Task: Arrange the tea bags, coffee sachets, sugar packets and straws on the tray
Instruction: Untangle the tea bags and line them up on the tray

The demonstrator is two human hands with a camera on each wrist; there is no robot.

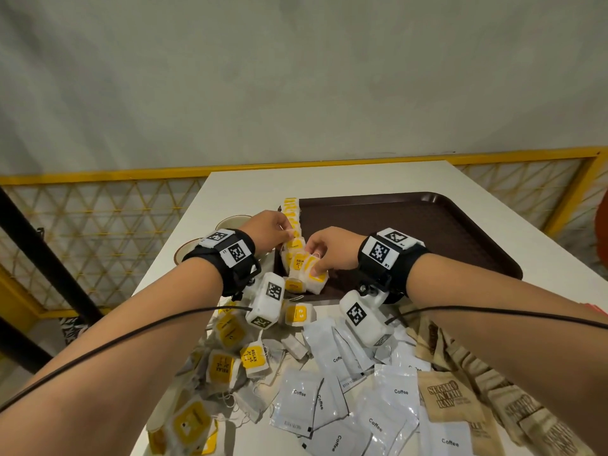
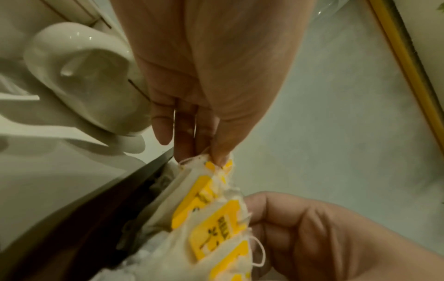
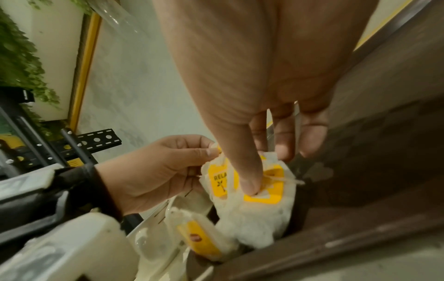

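Reaching over the white table (image 1: 329, 179), I work at the left edge of the dark brown tray (image 1: 427, 232), where a row of yellow-labelled tea bags (image 1: 292, 212) runs along the rim. Nearer me on the table, loose tea bags (image 1: 230, 334), white coffee sachets (image 1: 299, 399) and brown sugar packets (image 1: 441, 396) lie in heaps. A cream cup (image 2: 84, 76) sits just left of the tray. My right hand (image 1: 329, 248) has thumb and fingers clamped on a small bunch of tea bags (image 3: 259, 190) at the tray's near left corner. My left hand (image 1: 269, 228) pinches the top of one bag (image 2: 216, 165) in the row.
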